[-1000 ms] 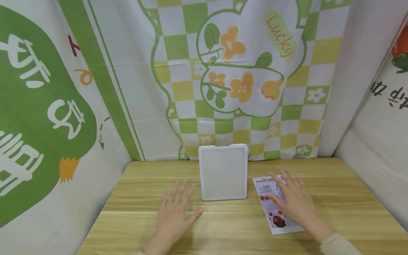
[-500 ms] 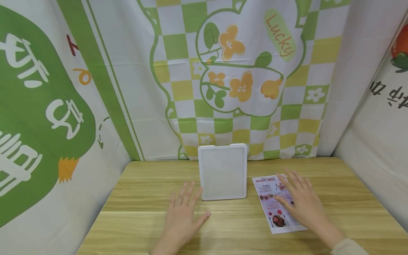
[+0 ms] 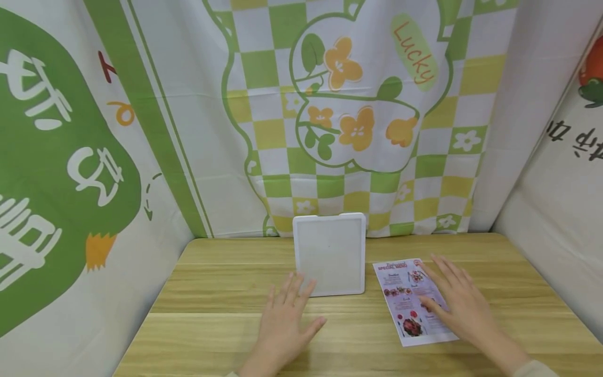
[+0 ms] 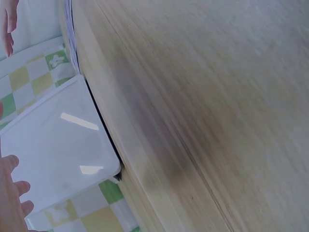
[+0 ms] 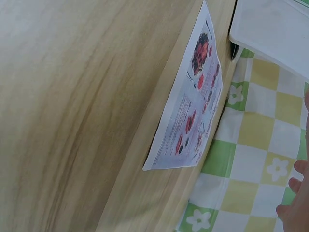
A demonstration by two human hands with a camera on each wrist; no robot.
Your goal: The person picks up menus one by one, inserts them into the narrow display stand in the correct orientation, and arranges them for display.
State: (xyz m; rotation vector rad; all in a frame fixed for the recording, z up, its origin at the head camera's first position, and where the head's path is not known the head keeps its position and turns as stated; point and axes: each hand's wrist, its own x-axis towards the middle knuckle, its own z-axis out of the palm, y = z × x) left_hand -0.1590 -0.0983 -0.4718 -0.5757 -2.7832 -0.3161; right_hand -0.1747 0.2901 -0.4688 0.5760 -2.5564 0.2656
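A white rectangular display frame (image 3: 330, 256) with a pale blank panel stands upright near the back of the table; its glossy face (image 4: 58, 140) also shows in the left wrist view. My left hand (image 3: 285, 327) is spread in front of it, fingertips overlapping its lower left corner in the head view; whether they touch it I cannot tell. To the right lies a printed menu sheet (image 3: 400, 306) with food pictures, flat on the table. Over its right edge my right hand (image 3: 464, 306) hovers with fingers extended, holding nothing. In the right wrist view the menu (image 5: 188, 111) shows whole.
The wooden table (image 3: 207, 293) runs up to a green-and-yellow checked cloth (image 3: 330, 183) hanging behind. Printed cloth walls close in the left and right sides. Only the frame and the menu sheet are seen on the table.
Both hands have drifted to the right. My left hand now overlaps the frame's lower corner in view, while my right hand uncovers more of the menu. Frame and menu stay put.
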